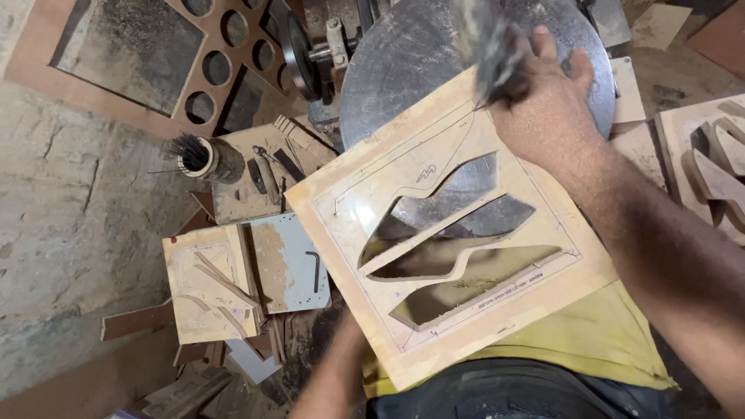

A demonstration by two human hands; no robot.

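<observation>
A square wooden board (349,209) with a paper pattern and curved cut-out openings rests tilted over a round metal machine table (403,62) and my lap. My right hand (543,101) is at the board's far corner, shut on a blurred dark brush (489,46) that sweeps the surface. My left forearm (334,380) reaches under the board's near edge; that hand is hidden beneath the board, apparently supporting it.
A tin of thin rods (198,155) stands at left beside small tools. A smaller board with cut strips (209,283), a grey plate and an L-shaped key (314,268) lie on the floor. A perforated wooden panel (225,46) lies at top left; shaped wooden pieces (714,171) sit at right.
</observation>
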